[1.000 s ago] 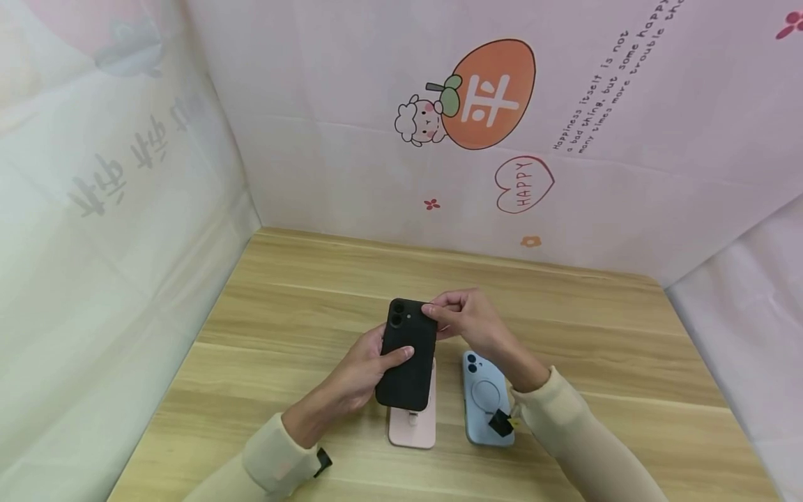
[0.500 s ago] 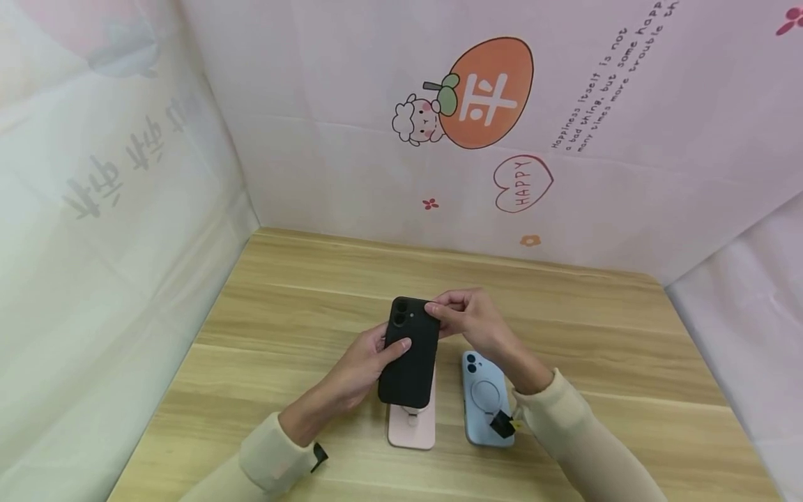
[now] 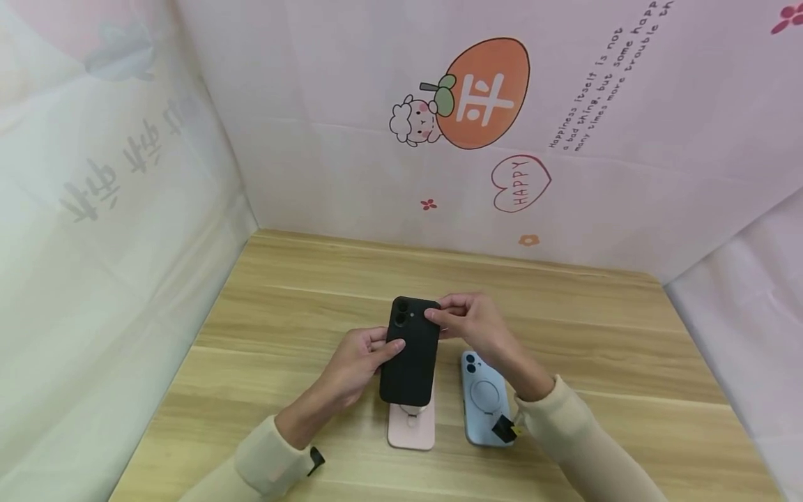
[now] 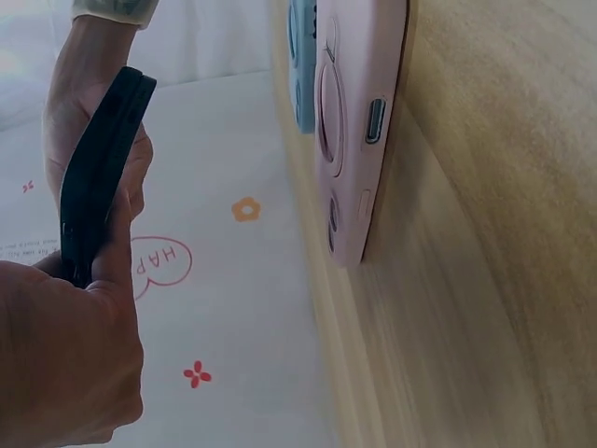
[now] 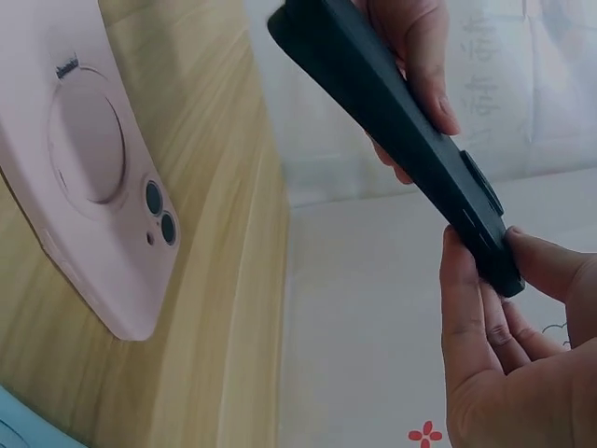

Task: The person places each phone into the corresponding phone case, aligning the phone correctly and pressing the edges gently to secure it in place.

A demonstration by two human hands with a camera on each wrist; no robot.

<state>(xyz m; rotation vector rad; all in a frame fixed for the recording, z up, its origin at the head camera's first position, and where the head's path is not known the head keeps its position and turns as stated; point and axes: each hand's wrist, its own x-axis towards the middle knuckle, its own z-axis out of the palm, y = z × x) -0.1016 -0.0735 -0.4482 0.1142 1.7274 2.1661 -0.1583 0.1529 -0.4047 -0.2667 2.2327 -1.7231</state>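
A black phone [image 3: 410,369], back facing up with two camera lenses at its top left, is held above the table. My left hand [image 3: 356,359] grips its left edge, thumb on the back and fingers underneath. With thumb and fingers, my right hand [image 3: 473,321] pinches the top right corner. Seen edge-on in the right wrist view, the black phone [image 5: 392,112] looks thick, and I cannot tell whether a case is on it. Partly hidden below it lies a pink phone [image 3: 410,434] with a ring on its back.
To the right, a light blue phone [image 3: 484,394] with a ring lies on the wooden table [image 3: 301,293], close under my right forearm. A printed white cloth [image 3: 339,153] hangs behind the table, and a pale cloth [image 3: 125,279] encloses the left side.
My left thumb has slid toward the phone's left edge. The black phone has shifted slightly right and up, uncovering a little more of the pink phone. Both hands keep hold.
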